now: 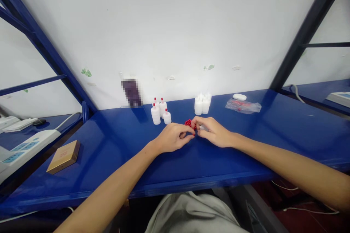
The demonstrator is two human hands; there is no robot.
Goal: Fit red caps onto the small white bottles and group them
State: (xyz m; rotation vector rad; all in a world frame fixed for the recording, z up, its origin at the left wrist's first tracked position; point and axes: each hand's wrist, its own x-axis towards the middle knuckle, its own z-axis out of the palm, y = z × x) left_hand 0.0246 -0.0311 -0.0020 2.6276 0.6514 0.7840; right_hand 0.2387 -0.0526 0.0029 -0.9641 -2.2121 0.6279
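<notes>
My left hand (172,137) and my right hand (213,131) meet over the middle of the blue table (115,160). Both have their fingers curled into a pinch. Between the fingertips lies a small heap of red caps (188,122). The left fingertips pinch a tiny red piece. The right hand closes round a small white bottle (202,127), mostly hidden by the fingers. Just behind stand several white bottles with red caps (160,112) and a cluster of uncapped white bottles (202,104).
A clear plastic bag with red pieces (243,106) and a small white case (239,97) lie at the back right. A tan box (64,156) sits near the table's left edge, beside a power strip (22,150). Blue and black frame posts flank the table.
</notes>
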